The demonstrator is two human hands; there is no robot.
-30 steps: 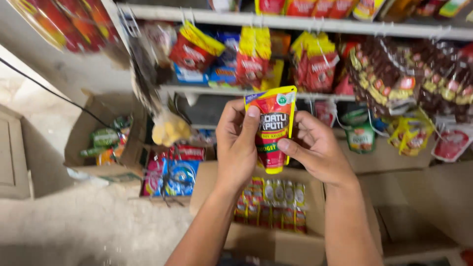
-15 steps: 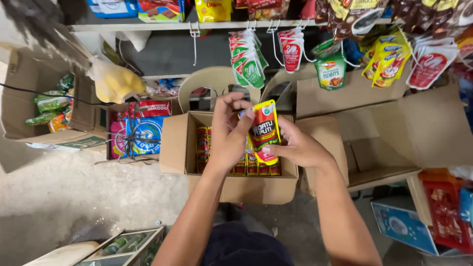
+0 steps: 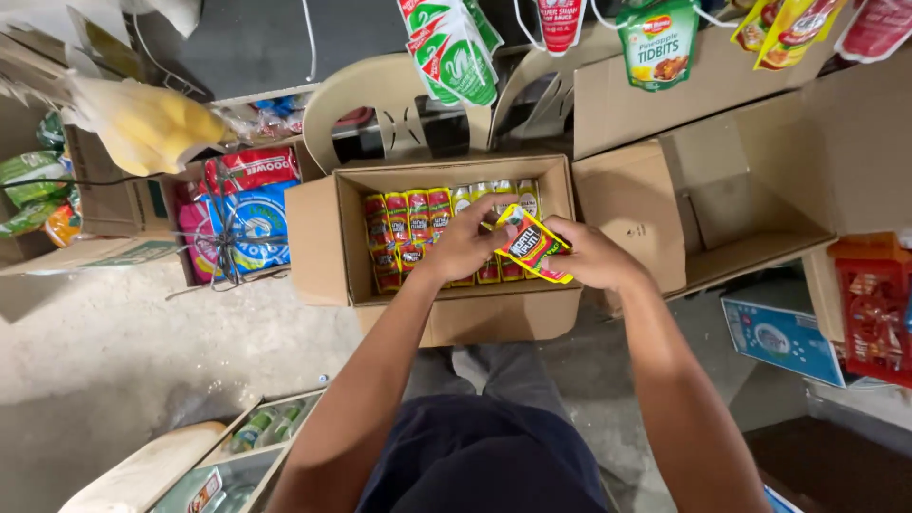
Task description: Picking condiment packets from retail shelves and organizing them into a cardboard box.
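At the centre of the frame you pinched a red-and-yellow sauce sachet [image 3: 532, 245] between your left hand [image 3: 463, 242] and right hand [image 3: 591, 255], both grips clenched on it, just above the open cardboard box [image 3: 323, 242] of matching sachets [image 3: 408, 233].

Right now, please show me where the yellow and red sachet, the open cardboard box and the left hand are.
yellow and red sachet [image 3: 532, 244], head view, middle of its face
open cardboard box [image 3: 318, 242], head view, left flap
left hand [image 3: 465, 242], head view, back of hand
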